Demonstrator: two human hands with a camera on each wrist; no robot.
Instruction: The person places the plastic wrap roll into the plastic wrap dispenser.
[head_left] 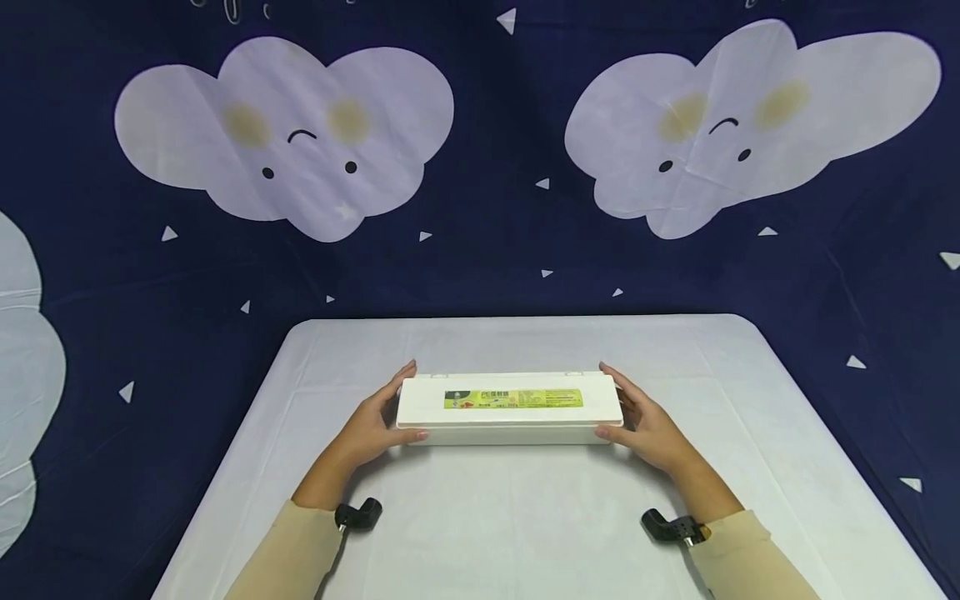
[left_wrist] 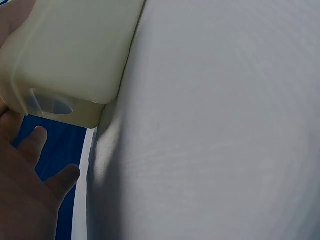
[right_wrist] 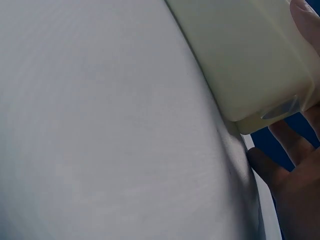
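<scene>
A long white cling film box [head_left: 510, 436] lies crosswise on the table, with a yellow-green printed label on its lid. The left hand [head_left: 372, 427] grips its left end, thumb on the front side and fingers reaching round to the back. At the opposite end the right hand [head_left: 651, 429] holds it the same way. In the left wrist view the box [left_wrist: 75, 55] has a small oval opening in its end, beside the spread lower fingers [left_wrist: 34, 145]. The right wrist view has the other end of the box [right_wrist: 250, 60]. What lies inside is hidden by the lid.
A white cloth covers the table [head_left: 510, 533], whose rounded far edge lies a little behind the box. Beyond it hangs a dark blue curtain [head_left: 495, 275] printed with clouds and triangles. Black wrist cameras [head_left: 360, 515] sit at both sleeve cuffs.
</scene>
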